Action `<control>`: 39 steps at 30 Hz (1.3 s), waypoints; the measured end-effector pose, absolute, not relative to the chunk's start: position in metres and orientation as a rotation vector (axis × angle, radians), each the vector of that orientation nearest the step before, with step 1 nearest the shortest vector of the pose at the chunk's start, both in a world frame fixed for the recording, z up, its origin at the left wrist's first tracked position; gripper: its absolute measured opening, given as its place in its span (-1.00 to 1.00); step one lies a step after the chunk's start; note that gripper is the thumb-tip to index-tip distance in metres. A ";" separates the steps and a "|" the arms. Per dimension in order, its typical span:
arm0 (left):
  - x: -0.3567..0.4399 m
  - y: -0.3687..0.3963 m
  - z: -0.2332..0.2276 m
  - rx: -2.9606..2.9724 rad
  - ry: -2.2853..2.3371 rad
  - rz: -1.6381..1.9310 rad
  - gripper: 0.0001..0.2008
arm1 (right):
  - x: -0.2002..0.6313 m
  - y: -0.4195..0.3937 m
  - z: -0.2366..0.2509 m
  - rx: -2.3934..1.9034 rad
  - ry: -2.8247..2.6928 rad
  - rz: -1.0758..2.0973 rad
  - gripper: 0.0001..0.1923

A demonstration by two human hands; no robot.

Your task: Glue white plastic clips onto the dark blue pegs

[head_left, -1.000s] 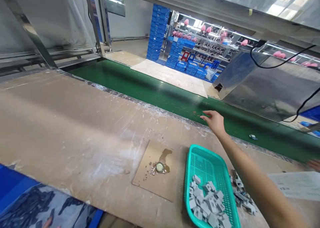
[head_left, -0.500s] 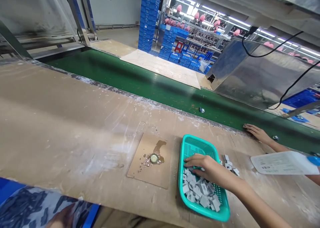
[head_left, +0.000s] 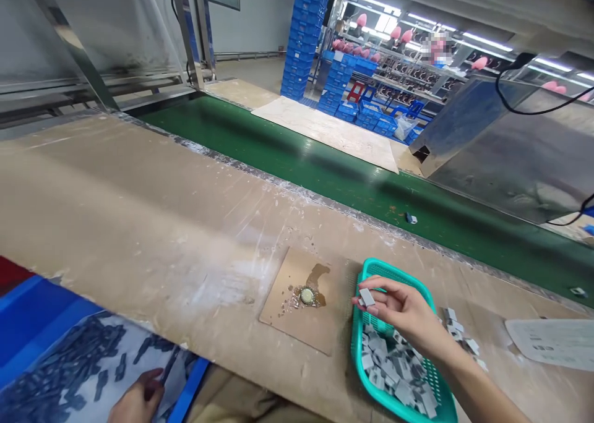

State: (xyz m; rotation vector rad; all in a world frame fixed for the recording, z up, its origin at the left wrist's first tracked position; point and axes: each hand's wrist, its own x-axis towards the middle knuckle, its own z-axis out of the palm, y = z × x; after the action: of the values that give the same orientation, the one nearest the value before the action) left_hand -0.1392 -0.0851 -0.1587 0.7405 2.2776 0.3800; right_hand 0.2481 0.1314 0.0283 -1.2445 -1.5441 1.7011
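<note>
Two hands: both in view, near edge of bench.
L hand: left hand low at bottom edge, fingers curled, resting on clear plastic bag of dark grey parts inside blue plastic bin; can't tell if it grips anything.
R hand: right hand raised just over near-left corner of basket, thumb + fingertips pinching one small flat grey plastic piece; other fingers loosely bent.
Basket: teal plastic mesh basket on bench w/ heap of same grey pieces piled at its near end.
Loose bits: few grey pieces lying on bench just right of basket.
Pad: brown cardboard square just left of basket, w/ small round metal cap in a wet brown stain.
Sheet: white printed paper sheet at right, well apart from basket.
Bench: scuffed tan wooden worktop w/ white smears.
Belt: green conveyor belt beyond bench; one small grey piece on it, another far right.
Far: stacked blue plastic crates behind belt; steel housing at right.
</note>
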 end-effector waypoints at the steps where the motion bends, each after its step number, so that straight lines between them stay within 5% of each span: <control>1: -0.139 -0.086 -0.159 0.736 2.265 0.380 -0.53 | 0.239 0.131 0.029 -1.260 -1.585 1.670 -0.68; 7: -0.138 -0.094 -0.169 0.714 2.232 0.474 -0.61 | 0.193 0.128 0.018 -1.282 -2.214 0.854 -0.77; 12: -0.147 -0.097 -0.180 0.630 2.212 0.558 -0.66 | 0.186 0.125 -0.004 -1.064 -2.452 0.663 -0.76; 29: -0.143 -0.102 -0.174 0.353 1.899 0.877 -0.58 | 0.187 0.124 -0.004 -1.027 -2.514 0.616 -0.77; 35: -0.137 -0.094 -0.160 0.275 1.855 0.896 -0.78 | 0.188 0.125 0.002 -1.048 -2.457 0.667 -0.76; 39: -0.150 -0.097 -0.144 0.131 1.941 0.962 -0.62 | 0.190 0.124 0.003 -1.061 -2.419 0.712 -0.77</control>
State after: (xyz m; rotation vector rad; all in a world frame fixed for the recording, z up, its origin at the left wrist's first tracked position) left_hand -0.1499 -0.0965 -0.1435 0.1314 1.9410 0.9617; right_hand 0.1899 0.1243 0.0031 -1.0606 -2.4186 0.7121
